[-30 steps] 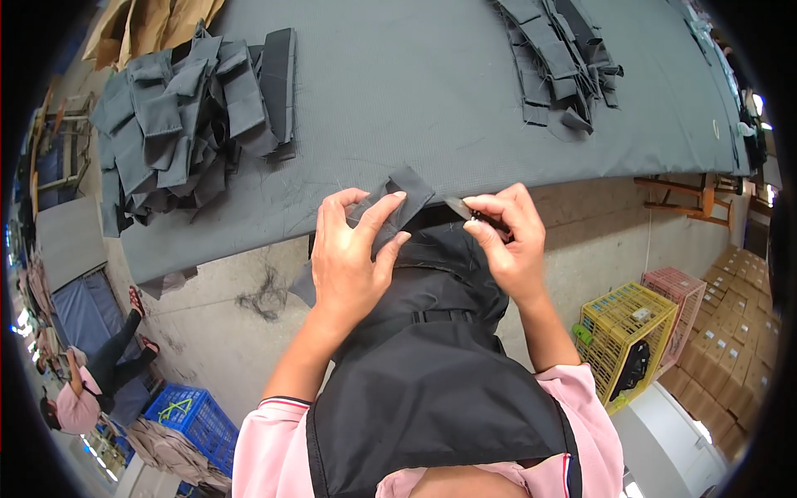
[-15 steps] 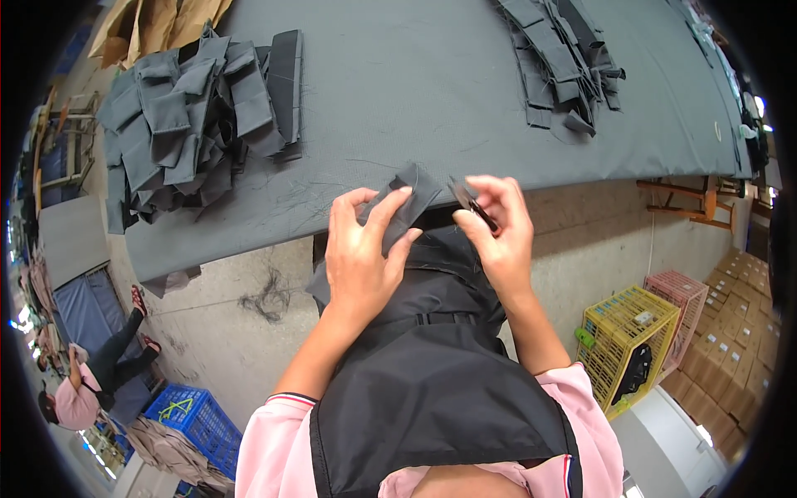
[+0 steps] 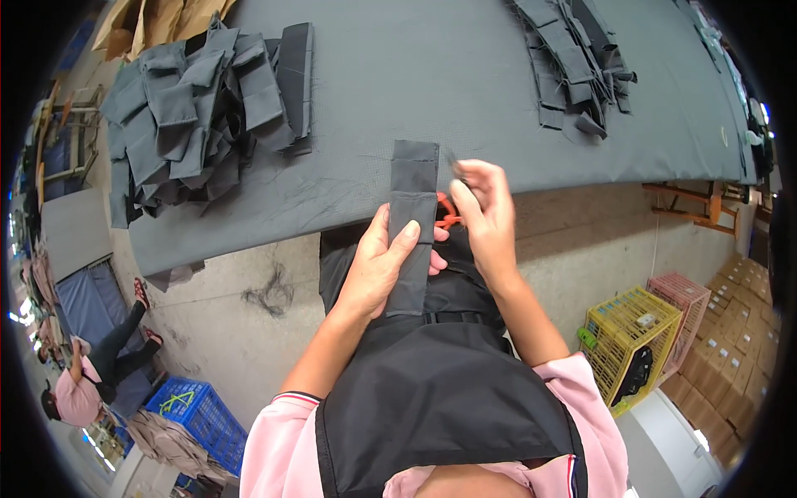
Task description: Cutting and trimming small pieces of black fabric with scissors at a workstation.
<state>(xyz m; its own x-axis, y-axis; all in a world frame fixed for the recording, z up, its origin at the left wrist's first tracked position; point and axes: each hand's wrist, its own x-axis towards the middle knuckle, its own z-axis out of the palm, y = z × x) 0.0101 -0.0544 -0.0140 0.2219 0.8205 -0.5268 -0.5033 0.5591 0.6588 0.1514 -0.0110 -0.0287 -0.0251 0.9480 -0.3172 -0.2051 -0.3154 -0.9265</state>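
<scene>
Holding a charcoal cloth strip nearly upright, my left grip presses the thumb flat on its front; most of my fingers are hidden behind it, with only some tips poking out past its right edge. The strip's upper end overlaps the near edge of the surface, and its lower end lies against my apron. My right grip is pinched just beside the strip's upper part, blurred, on a small dark tool whose thin tip is so smeared that I cannot make out its exact shape. Between strip and right wrist shows an orange-red piece, partly covered, and I cannot tell what it belongs to.

The strip is matte woven cloth, long, narrow and flat, crossed by stitched seams and folded ridges. Similar pieces make a rumpled heap at my left, overlapping too much to count, and a looser bundle at my right, cut off above. Dull grey cloth with loose threads covers the surface; stiff, creased brown paper runs out of view at upper left. The apron is smooth black fabric, and wispy dark fibres tangle on the concrete floor.
</scene>
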